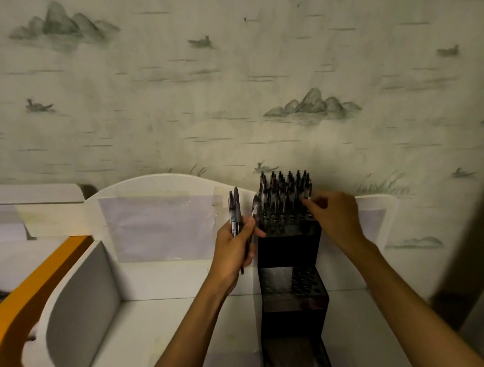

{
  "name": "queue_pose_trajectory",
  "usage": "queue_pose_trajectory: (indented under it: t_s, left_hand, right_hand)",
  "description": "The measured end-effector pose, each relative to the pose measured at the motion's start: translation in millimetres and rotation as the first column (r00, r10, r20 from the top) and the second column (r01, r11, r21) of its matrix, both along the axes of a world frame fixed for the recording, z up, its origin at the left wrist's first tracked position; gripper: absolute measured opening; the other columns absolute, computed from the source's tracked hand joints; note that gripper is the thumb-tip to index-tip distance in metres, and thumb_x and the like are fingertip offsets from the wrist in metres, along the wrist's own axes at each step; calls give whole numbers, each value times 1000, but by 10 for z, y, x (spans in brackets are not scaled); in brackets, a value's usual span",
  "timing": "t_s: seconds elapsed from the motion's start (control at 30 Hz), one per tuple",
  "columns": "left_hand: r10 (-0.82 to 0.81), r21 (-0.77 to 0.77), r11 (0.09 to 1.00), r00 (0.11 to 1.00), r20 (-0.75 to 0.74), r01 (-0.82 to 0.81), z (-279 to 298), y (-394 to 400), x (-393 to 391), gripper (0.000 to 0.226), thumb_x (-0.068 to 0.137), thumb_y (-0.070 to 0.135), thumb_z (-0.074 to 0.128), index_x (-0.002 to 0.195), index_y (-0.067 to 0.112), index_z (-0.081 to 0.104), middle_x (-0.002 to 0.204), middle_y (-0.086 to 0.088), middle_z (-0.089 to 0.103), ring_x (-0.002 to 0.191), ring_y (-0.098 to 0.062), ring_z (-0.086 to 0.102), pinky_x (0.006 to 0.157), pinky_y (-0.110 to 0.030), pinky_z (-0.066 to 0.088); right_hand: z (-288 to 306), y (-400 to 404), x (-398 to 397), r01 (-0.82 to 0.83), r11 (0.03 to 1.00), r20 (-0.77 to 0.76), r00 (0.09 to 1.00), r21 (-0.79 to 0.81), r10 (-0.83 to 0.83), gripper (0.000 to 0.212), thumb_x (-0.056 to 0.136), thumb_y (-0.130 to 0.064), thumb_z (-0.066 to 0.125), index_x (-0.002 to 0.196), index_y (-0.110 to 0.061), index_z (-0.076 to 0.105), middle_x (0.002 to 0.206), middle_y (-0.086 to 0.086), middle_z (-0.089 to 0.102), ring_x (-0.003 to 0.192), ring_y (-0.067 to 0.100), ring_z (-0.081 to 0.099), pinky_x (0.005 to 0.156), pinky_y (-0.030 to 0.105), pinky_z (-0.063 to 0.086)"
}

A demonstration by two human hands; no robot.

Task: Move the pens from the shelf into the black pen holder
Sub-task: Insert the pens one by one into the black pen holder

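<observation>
A black stepped pen holder (295,319) stands on the white shelf (171,330). Its top tier is packed with several upright dark pens (285,194); the middle tier shows empty holes. My left hand (234,248) is just left of the top tier and grips a small bunch of pens (235,213) that point upward. My right hand (334,216) reaches in from the right, its fingertips pinching the top of a pen at the right edge of the top tier.
A white shelf back with a curved top and taped paper sheets (159,220) rises behind. A white divider panel (82,308) stands at left, beside an orange curved edge (10,320). Patterned wallpaper covers the wall (226,82) above.
</observation>
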State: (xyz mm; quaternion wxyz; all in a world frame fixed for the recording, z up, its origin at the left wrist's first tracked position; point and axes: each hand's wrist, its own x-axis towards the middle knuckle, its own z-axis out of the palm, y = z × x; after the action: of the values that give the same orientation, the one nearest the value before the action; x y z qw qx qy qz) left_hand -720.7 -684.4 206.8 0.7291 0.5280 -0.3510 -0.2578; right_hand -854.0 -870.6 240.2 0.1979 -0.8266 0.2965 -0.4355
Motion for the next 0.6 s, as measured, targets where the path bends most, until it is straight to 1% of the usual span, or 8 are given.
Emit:
queue_pose_trajectory:
  t_s: [0.03,0.07,0.13,0.17,0.23,0.3,0.43,0.6]
  left_hand:
    - [-10,1,1000,1000,-1,10,4,4,-16,33,101,31,54,76,19,72,81,-40,53,44,-19,38,42,-24,24]
    - [-18,2,1000,1000,-1,18,6,2,-33,33,100,31,55,77,17,72,81,-38,54,44,-18,38,42,-25,24]
    - [-28,7,1000,1000,4,28,3,-18,-60,29,100,31,54,84,12,70,88,-33,63,43,-18,40,43,-26,24]
    - [-33,11,999,999,6,33,2,-31,-71,28,101,31,54,91,8,67,91,-27,68,43,-18,41,43,-26,24]
    - [-50,25,998,999,22,50,1,-51,-93,32,101,31,53,104,0,59,95,-18,72,42,-17,42,43,-25,25]
    - [-72,45,997,996,51,70,1,-60,-121,36,102,32,52,110,-2,58,96,-17,73,42,-15,43,41,-23,27]
    - [-88,71,994,992,93,81,3,-78,-170,37,102,36,51,112,1,61,96,-16,72,42,-15,45,41,-23,29]
    - [-78,79,994,993,83,71,40,-108,-224,32,101,36,51,112,8,62,94,-12,74,45,-17,50,41,-22,30]
  right_hand:
    - [18,34,0,-47,998,26,999,51,46,20,89,-31,71,77,-15,75,70,-4,71,64,9,66,59,18,47]
    - [38,82,12,-121,983,66,991,137,113,15,88,-27,72,80,-14,76,72,-3,72,65,11,68,63,22,53]
    - [101,223,46,-284,902,153,957,325,246,10,88,-22,72,86,-14,76,76,1,74,70,17,71,70,29,57]
    - [124,279,64,-341,862,173,939,374,296,9,88,-22,71,88,-15,75,79,2,75,74,20,71,72,31,58]
    - [159,369,89,-401,813,158,916,422,370,10,89,-26,70,93,-18,75,84,1,76,79,22,72,75,35,59]
    - [172,444,95,-435,773,155,897,462,413,10,88,-27,70,95,-21,74,87,-3,76,83,21,72,78,33,57]
    - [146,487,85,-432,757,175,899,490,401,9,86,-26,73,94,-23,75,84,-6,76,82,12,71,80,27,57]
    - [160,470,84,-443,721,238,896,532,375,12,86,-22,72,96,-15,74,86,1,76,84,17,73,81,32,57]
